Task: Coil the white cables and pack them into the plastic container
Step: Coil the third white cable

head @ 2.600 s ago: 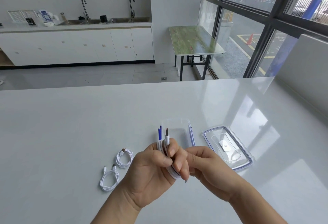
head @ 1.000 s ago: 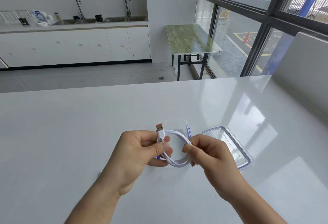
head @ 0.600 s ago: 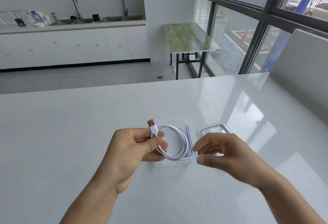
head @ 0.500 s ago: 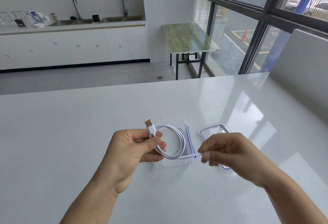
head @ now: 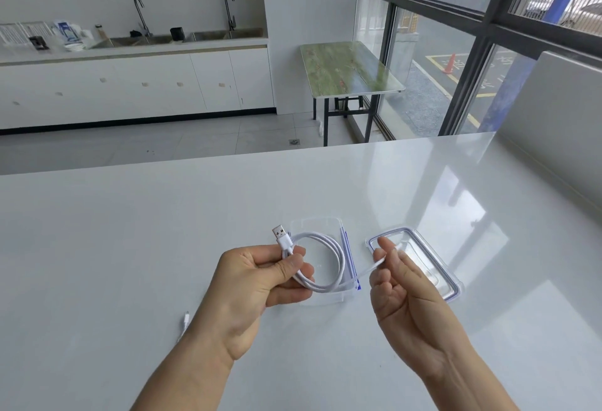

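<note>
Change since earlier: right hand has drawn away from the left toward 3 o'clock, pulling one end of the cable out of the loop; half a second ago its fingers were curled knuckles-up, now the palm faces up.
Left hand: closed in a pinch, thumb pressed over the gathered strands of the white cable just below the plug.
USB plug: sticks up out of the left fist, metal end pointing toward 11 o'clock.
Coil: one loose loop of about two turns hangs off the left hand toward 3 o'clock, held above the container.
Right hand grip: mostly open, palm up; the free cable end runs between thumb and forefinger, lightly pinched, the other fingers relaxed and half curled.
Free strand: stretches taut from the bottom of the loop toward 2 o'clock into the right fingers.
Plastic container: clear, open, on the white table, directly behind the coil; a blue clip shows on its 3 o'clock side.
Lid: clear with a blue rim, flat on the table just beside the container at 3 o'clock, partly hidden by the right hand.
Second cable: a small piece shows on the table at the left wrist's 9 o'clock side; the rest is hidden by the arm.
</note>
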A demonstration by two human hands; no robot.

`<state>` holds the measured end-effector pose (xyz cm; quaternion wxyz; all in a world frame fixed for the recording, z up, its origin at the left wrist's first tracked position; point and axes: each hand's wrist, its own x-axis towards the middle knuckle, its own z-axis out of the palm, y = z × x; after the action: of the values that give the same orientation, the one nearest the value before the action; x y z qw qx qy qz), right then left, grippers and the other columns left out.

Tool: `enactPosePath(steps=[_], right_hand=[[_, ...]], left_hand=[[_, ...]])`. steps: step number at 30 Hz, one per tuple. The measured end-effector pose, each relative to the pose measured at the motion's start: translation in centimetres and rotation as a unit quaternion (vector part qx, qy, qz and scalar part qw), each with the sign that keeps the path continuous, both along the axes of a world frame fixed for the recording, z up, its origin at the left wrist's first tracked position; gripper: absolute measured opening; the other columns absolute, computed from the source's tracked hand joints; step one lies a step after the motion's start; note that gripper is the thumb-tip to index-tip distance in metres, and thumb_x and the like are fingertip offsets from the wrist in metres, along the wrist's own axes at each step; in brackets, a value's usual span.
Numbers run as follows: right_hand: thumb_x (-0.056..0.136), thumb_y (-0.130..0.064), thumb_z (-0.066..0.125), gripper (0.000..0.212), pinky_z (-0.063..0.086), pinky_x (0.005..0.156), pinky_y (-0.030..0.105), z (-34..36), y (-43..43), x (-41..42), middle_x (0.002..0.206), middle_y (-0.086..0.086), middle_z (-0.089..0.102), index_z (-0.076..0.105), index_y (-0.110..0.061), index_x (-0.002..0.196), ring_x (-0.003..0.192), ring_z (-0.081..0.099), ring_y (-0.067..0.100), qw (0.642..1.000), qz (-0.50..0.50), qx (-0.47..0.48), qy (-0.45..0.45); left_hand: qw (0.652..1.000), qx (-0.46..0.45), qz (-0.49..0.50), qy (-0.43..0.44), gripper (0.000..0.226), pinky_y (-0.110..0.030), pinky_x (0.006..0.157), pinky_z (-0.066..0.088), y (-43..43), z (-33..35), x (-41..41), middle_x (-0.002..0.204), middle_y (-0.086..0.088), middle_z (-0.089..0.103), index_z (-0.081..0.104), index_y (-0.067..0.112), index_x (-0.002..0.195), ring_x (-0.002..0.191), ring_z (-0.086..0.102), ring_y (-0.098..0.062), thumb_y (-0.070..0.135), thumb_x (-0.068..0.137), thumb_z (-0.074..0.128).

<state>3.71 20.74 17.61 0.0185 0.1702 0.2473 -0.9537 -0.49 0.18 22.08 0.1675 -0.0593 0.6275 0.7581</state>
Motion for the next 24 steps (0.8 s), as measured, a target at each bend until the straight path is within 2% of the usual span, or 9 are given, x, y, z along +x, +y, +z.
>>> enactPosePath(steps=[4,6,8,9,11,15,18,21,24], right_hand=[[0.074,-0.013,0.077,0.020,0.052,0.049,0.021,0.6,0.4,-0.5,0.080,0.009,0.070,0.075,-0.009,0.094,0.054,0.058,0.013,0.978,0.055,0.200,0.034],[0.081,-0.006,0.073,0.017,0.052,0.054,0.024,0.9,0.8,-0.7,0.080,0.012,0.072,0.078,-0.011,0.097,0.060,0.058,0.017,0.932,0.045,0.355,0.054],[0.088,0.001,0.068,0.024,0.050,0.054,0.023,0.7,1.0,-0.8,0.077,0.005,0.075,0.078,-0.018,0.101,0.059,0.055,0.016,0.872,0.027,0.483,0.076],[0.089,0.002,0.068,0.028,0.048,0.052,0.022,0.6,1.0,-0.8,0.074,0.003,0.075,0.077,-0.021,0.102,0.056,0.054,0.015,0.853,0.029,0.514,0.086],[0.088,0.001,0.069,0.028,0.047,0.049,0.025,0.5,0.9,-0.9,0.074,0.005,0.075,0.071,-0.025,0.101,0.054,0.054,0.015,0.838,0.053,0.535,0.095],[0.084,-0.002,0.070,0.018,0.046,0.048,0.029,0.6,1.0,-1.1,0.071,0.004,0.076,0.076,-0.019,0.080,0.054,0.056,0.015,0.796,0.178,0.566,0.119],[0.080,-0.010,0.074,0.005,0.045,0.049,0.029,1.0,1.0,-0.9,0.077,0.011,0.077,0.077,-0.012,0.083,0.058,0.057,0.020,0.830,0.217,0.491,0.153],[0.082,-0.008,0.072,0.016,0.045,0.050,0.030,0.6,1.4,-0.9,0.088,0.026,0.075,0.064,-0.005,0.096,0.063,0.054,0.029,0.880,0.191,0.406,0.156],[0.090,-0.009,0.064,0.024,0.050,0.056,0.034,0.2,1.5,-0.9,0.093,0.030,0.072,0.060,-0.009,0.114,0.067,0.055,0.033,0.908,0.184,0.344,0.153]], left_hand=[[0.998,-0.053,-0.031,0.015,0.008,-0.031,0.060,0.061,0.3,0.0,0.3,0.077,-0.022,0.075,0.079,0.000,0.086,0.065,0.072,-0.027,0.000,0.084,0.072],[0.996,-0.072,-0.042,0.022,0.008,-0.031,0.059,0.061,0.4,0.1,0.4,0.075,-0.020,0.076,0.078,-0.001,0.088,0.065,0.073,-0.025,-0.003,0.085,0.071],[0.995,-0.078,-0.060,0.021,0.009,-0.031,0.060,0.061,0.4,0.2,0.5,0.075,-0.019,0.076,0.078,-0.002,0.090,0.065,0.073,-0.024,-0.003,0.086,0.071],[0.994,-0.078,-0.070,0.020,0.009,-0.031,0.060,0.061,0.4,0.2,0.6,0.075,-0.018,0.076,0.078,-0.001,0.090,0.065,0.073,-0.024,-0.002,0.086,0.071],[0.993,-0.072,-0.088,0.017,0.008,-0.031,0.060,0.060,0.5,0.3,0.6,0.075,-0.018,0.076,0.079,0.000,0.089,0.065,0.073,-0.024,0.000,0.085,0.071],[0.992,-0.073,-0.100,0.019,0.009,-0.031,0.059,0.060,0.8,0.4,0.6,0.076,-0.018,0.077,0.080,0.002,0.085,0.067,0.073,-0.027,0.000,0.086,0.071],[0.991,-0.085,-0.101,0.019,0.009,-0.030,0.058,0.060,1.0,0.4,0.5,0.075,-0.017,0.077,0.080,0.003,0.084,0.065,0.074,-0.027,0.001,0.085,0.072],[0.988,-0.108,-0.107,0.019,0.007,-0.031,0.059,0.061,1.0,0.3,0.4,0.073,-0.018,0.077,0.080,0.003,0.084,0.063,0.073,-0.025,0.002,0.085,0.073],[0.986,-0.135,-0.100,0.016,0.007,-0.033,0.060,0.062,1.1,0.0,0.4,0.071,-0.016,0.077,0.080,0.005,0.085,0.065,0.074,-0.025,0.001,0.085,0.074]])
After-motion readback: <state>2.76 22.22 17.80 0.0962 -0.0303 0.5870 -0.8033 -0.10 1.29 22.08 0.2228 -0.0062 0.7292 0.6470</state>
